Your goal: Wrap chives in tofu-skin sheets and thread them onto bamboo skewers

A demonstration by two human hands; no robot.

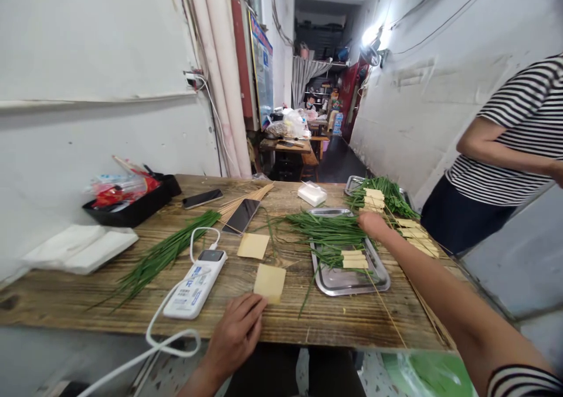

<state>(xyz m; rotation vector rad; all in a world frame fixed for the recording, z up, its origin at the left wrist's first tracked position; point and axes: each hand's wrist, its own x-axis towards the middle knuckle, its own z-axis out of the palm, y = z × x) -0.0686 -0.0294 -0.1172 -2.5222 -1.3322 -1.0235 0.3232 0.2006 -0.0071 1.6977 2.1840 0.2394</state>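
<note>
In the head view, the left hand [235,329] rests at the near edge of the bench [281,325], its fingers bunched and almost closed, the tips touching the near left corner of a square, pale yellow bean-curd sheet [270,281]; whether they pinch that corner or only press on it, I cannot tell. A second bean-curd sheet [254,245] lies flat just beyond, slightly to the left. The right hand [373,226] reaches far across to the right end of the chives [325,227] that lie over a metal tray [341,284]; its fingers look curled in, but what they have hold of cannot be told. Nearer in the same tray, pale bean-curd rolls [354,260] sit around more green stalks, and a thin skewer runs from them toward the near edge. Beyond, to the right, more chives [387,190] fill a second tray [352,183], with further rolls beside it. Left of the sheets are a white power bank [194,285] with its cable [176,345], a loose bundle of chives [171,250], two smartphones, and a fan of bamboo skewers [250,197]. At the far left stands a black box [132,209] holding red packets; at the right, a person in a striped shirt [519,121] stands beside the bench.
</note>
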